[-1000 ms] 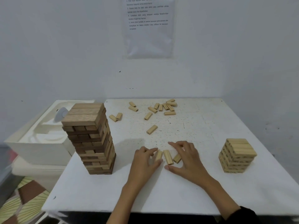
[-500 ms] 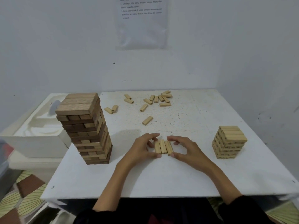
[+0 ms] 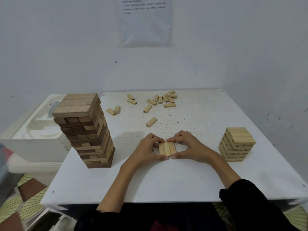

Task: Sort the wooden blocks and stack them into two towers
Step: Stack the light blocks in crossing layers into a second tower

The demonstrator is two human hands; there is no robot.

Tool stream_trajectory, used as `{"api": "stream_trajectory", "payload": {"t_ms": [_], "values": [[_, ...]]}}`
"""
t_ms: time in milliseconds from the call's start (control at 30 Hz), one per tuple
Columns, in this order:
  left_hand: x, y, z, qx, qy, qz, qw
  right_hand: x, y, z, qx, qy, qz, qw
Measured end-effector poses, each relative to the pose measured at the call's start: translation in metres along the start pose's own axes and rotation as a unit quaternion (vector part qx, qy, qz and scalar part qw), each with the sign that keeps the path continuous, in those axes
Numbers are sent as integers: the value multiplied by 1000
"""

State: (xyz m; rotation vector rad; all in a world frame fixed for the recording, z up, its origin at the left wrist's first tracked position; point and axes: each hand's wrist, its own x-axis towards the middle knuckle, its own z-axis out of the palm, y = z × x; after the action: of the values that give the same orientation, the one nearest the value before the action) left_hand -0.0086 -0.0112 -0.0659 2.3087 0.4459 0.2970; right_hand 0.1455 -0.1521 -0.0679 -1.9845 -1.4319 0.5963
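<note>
With our left hand point(image 3: 146, 150) and right hand point(image 3: 188, 147) we pinch a row of three light blocks point(image 3: 167, 148), fingers and thumbs curled around its ends, at the middle of the white table point(image 3: 200, 180). The tall mixed tower point(image 3: 85, 130) stands at the left and the low light tower point(image 3: 236, 144) at the right.

Dim, cool, even light — soft shadows, wide-angle bowing at edges, slight softness

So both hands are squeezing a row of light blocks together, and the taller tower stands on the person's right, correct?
Not quite. The head view shows the taller tower on the person's left; the short light stack is what stands on the right. The left hand and right hand do squeeze the row of light blocks together.
</note>
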Motion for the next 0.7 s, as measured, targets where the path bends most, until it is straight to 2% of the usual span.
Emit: {"api": "stream_trajectory", "payload": {"t_ms": [400, 700], "values": [[-6, 10, -8, -7, 6, 12, 1000, -13, -16, -2, 8, 43, -30, 999], [11, 108, -38, 27, 12, 116, 993, -61, -54, -89, -46, 107, -53, 992]]}}
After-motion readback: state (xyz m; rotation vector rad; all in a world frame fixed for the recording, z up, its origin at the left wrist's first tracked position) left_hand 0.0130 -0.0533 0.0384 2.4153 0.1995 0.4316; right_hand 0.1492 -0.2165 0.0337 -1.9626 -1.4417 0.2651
